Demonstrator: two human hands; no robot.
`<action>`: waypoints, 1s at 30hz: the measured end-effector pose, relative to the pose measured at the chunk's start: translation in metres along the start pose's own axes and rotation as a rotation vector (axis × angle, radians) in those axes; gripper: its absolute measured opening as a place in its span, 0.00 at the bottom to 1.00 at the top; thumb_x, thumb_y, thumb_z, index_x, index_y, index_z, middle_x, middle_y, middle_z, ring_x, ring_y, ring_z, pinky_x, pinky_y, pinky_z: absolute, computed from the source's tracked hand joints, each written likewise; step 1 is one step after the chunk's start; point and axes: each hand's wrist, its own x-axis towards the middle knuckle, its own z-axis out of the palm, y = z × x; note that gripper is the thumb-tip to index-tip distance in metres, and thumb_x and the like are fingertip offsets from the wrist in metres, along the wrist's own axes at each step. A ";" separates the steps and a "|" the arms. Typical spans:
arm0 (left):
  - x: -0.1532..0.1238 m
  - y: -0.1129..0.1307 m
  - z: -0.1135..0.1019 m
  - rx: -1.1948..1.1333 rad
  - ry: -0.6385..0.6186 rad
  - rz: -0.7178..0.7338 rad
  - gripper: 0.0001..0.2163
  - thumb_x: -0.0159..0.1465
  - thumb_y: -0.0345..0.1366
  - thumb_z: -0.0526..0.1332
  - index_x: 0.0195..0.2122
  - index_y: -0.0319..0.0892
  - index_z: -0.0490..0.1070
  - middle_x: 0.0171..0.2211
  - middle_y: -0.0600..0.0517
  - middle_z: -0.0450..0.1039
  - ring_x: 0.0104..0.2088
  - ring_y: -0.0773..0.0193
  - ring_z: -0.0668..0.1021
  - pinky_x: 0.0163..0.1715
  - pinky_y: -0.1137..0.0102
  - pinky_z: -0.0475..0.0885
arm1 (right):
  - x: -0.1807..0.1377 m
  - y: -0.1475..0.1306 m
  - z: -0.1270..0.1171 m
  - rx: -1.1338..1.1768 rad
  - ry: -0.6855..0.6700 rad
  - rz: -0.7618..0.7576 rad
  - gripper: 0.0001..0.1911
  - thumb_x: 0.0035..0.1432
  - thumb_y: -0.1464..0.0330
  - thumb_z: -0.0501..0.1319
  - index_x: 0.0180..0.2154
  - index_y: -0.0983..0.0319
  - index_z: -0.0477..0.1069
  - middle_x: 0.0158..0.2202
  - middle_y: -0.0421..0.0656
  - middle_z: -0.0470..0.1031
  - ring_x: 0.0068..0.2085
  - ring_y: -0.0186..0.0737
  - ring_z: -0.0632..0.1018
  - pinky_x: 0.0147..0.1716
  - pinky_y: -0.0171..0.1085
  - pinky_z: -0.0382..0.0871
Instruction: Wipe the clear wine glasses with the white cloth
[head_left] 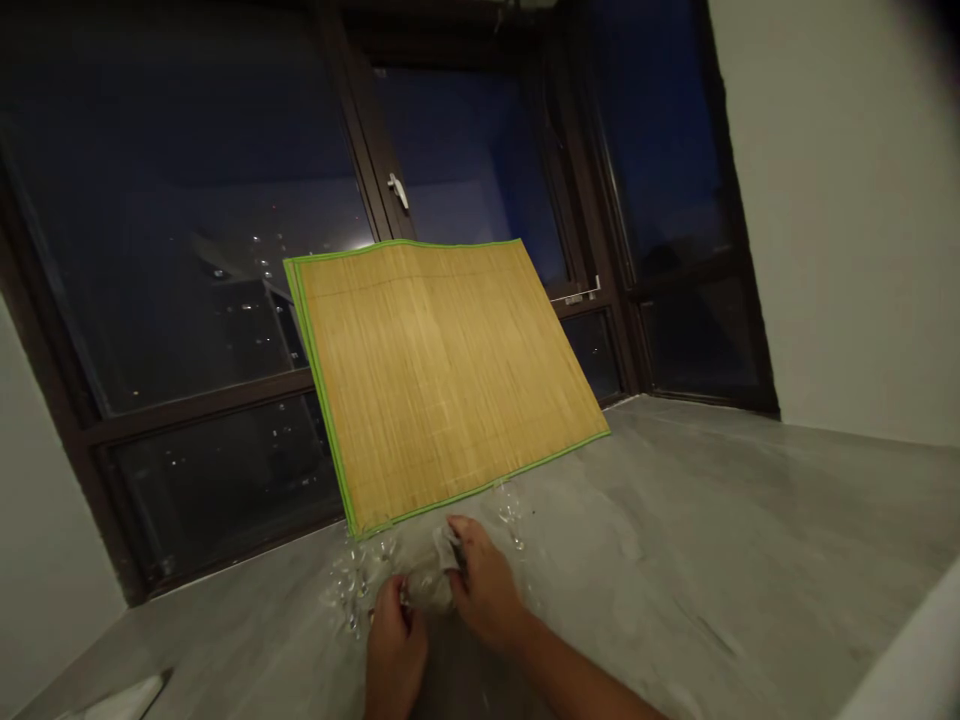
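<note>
My right hand (pixel 489 590) has its fingers closed around a crumpled white piece (pixel 445 548), which looks like a cloth or tissue. Lower down and to its left is my left hand (pixel 395 640), fingers curled in; what they hold is hidden, though something clear and shiny shows at the tips. Between the two hands lies a transparent, blurred object (pixel 429 585). Glinting clear pieces (pixel 349 585) sit left of my hands, and another clear piece (pixel 511 515) is beyond them on the right. I cannot tell whether these are glass or plastic.
A folded bamboo mat (pixel 450 370) with green edging leans upright against the dark window just beyond my hands. Grey stone-like sill surface (pixel 637 540) spreads to the right. A white handle (pixel 398 191) sticks out from the window frame. Some flat pale item (pixel 124 700) lies at lower left.
</note>
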 end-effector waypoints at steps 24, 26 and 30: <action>0.000 0.012 -0.005 0.070 0.019 0.010 0.16 0.55 0.28 0.52 0.45 0.43 0.66 0.38 0.50 0.72 0.37 0.59 0.74 0.40 0.66 0.66 | -0.009 -0.005 -0.004 0.165 -0.006 -0.054 0.38 0.46 0.81 0.55 0.59 0.58 0.54 0.55 0.48 0.64 0.54 0.43 0.70 0.57 0.46 0.64; 0.000 0.013 -0.004 0.069 0.005 0.012 0.15 0.55 0.29 0.52 0.44 0.43 0.66 0.36 0.51 0.72 0.35 0.59 0.74 0.38 0.66 0.66 | -0.006 -0.004 -0.004 0.160 0.026 -0.044 0.38 0.46 0.82 0.54 0.59 0.57 0.54 0.55 0.48 0.62 0.53 0.42 0.70 0.57 0.47 0.64; 0.000 0.014 -0.002 0.051 0.010 0.036 0.16 0.55 0.28 0.53 0.45 0.42 0.66 0.39 0.49 0.72 0.38 0.59 0.74 0.41 0.66 0.66 | -0.004 0.004 -0.001 0.156 0.119 0.014 0.36 0.47 0.80 0.55 0.58 0.57 0.56 0.55 0.47 0.63 0.53 0.42 0.70 0.57 0.47 0.63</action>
